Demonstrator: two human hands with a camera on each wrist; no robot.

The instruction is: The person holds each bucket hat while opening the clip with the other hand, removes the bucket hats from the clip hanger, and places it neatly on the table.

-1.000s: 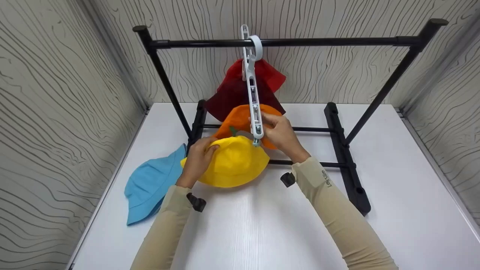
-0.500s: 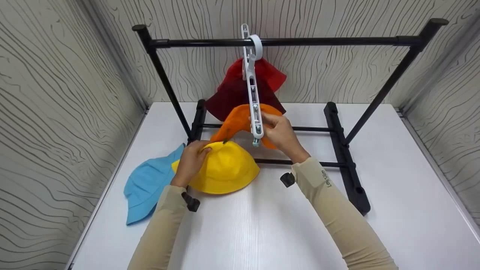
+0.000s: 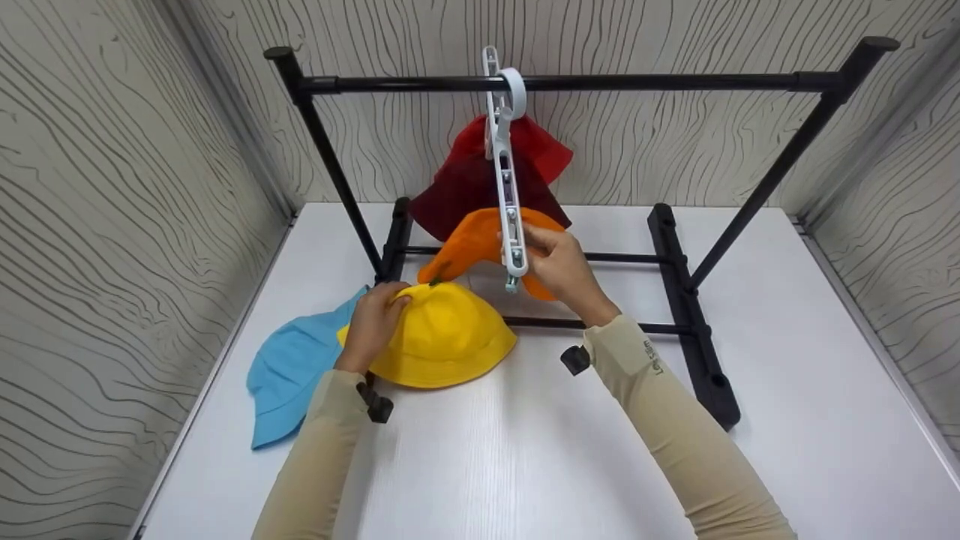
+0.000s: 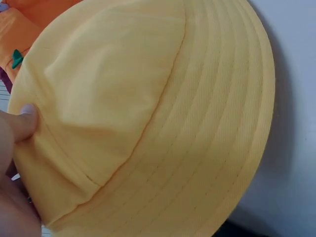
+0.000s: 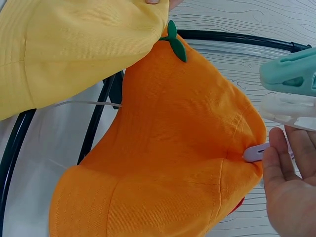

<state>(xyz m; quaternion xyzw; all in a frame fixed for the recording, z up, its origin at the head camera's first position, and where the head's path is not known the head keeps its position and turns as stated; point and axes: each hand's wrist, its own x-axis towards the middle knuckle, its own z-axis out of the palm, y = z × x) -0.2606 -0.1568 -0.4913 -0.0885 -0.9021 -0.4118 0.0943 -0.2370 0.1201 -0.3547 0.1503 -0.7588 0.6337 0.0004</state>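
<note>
My left hand (image 3: pixel 373 324) pinches the crown edge of a yellow bucket hat (image 3: pixel 448 334), thumb on top; in the left wrist view its stitched brim (image 4: pixel 217 98) fans out to the right. An orange bucket hat (image 5: pixel 173 133) with a green leaf tab (image 5: pixel 177 44) hangs from a lilac clip (image 5: pixel 254 152) on the white hanger (image 3: pixel 510 217). Around the front part of this hanger, beside the orange hat, my right hand (image 3: pixel 562 270) has its fingers, one fingertip showing on the far side. The exact grip at the clip is partly hidden.
A maroon hat (image 3: pixel 480 195) and a red hat (image 3: pixel 544 150) hang farther back on the hanger. The black rack bar (image 3: pixel 660 82) carries the hanger. A light blue hat (image 3: pixel 292 375) lies at the left on the white table (image 3: pixel 525 465). Black rack feet (image 3: pixel 694 337) stand on the table.
My left hand has moved left and slightly down with the yellow hat, away from the hanger, uncovering more of the orange hat. My right hand stays at the hanger.
</note>
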